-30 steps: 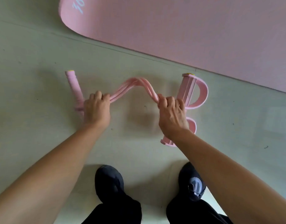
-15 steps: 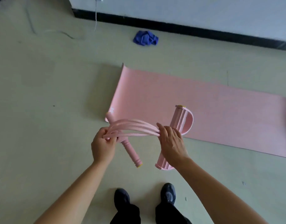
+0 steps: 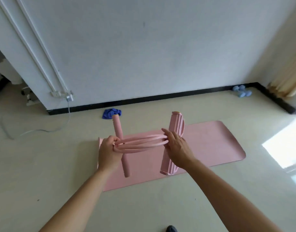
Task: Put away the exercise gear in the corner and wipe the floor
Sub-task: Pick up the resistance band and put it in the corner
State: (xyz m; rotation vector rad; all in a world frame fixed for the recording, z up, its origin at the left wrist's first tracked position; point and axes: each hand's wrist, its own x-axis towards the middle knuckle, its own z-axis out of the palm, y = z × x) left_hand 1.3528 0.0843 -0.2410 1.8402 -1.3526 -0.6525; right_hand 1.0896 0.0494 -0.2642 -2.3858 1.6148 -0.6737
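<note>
Progress: early. Pedal resistance band [image 3: 140, 143] is off the floor, held in the air over the mat. Left hand [image 3: 108, 151] has its fingers closed around the tube ends where they meet the foam handle bar [image 3: 121, 144]. Right hand [image 3: 175, 148] lies on the other tube ends at the pedal piece [image 3: 173, 143], fingers curled over the tubes but looser, partly extended. Yoga mat [image 3: 210, 144] lies flat and unrolled on the floor [image 3: 43, 164]. Pale blue dumbbells [image 3: 241, 92] already sit in the far right corner by the wall. Blue cloth [image 3: 111, 113] is crumpled by the baseboard, untouched.

Left, by my reading: carry the band to the corner, roll and store the mat, then wipe the floor.
</note>
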